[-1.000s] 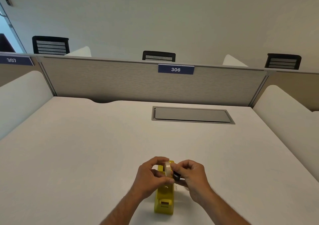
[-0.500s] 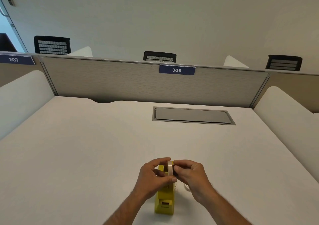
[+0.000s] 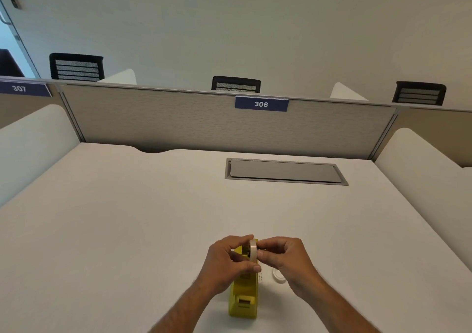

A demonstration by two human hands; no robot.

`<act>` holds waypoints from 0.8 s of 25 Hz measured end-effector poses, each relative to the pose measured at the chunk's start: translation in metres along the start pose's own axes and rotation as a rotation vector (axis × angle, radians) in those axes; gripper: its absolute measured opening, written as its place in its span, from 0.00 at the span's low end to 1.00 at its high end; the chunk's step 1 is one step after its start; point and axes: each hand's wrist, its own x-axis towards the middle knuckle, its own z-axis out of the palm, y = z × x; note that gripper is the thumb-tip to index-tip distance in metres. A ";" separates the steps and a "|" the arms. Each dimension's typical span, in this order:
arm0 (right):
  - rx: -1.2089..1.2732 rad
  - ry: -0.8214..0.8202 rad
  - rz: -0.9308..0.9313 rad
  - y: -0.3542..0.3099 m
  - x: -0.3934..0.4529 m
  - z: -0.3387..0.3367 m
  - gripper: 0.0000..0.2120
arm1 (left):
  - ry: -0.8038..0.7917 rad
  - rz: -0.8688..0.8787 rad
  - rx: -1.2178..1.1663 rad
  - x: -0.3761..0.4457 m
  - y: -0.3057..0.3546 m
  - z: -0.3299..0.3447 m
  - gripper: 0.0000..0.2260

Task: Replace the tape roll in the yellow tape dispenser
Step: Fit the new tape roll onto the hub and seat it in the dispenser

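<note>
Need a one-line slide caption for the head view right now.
Both hands, left hand and right hand, hold tape roll above yellow dispenser.

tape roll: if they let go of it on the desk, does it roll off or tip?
The tape roll is a narrow ring held on edge, so it would likely roll briefly, then topple flat. It looks light: fingertips of both hands, left hand and right hand, carry it. Its smooth sides may slip.

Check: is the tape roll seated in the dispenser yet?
Cannot tell. The tape roll stands on edge, pinched between both hands at the top of the dispenser; fingers hide the cradle.
</note>
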 end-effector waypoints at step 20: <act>-0.315 -0.103 -0.029 -0.005 0.007 0.005 0.30 | 0.012 0.004 0.043 0.002 -0.010 0.002 0.26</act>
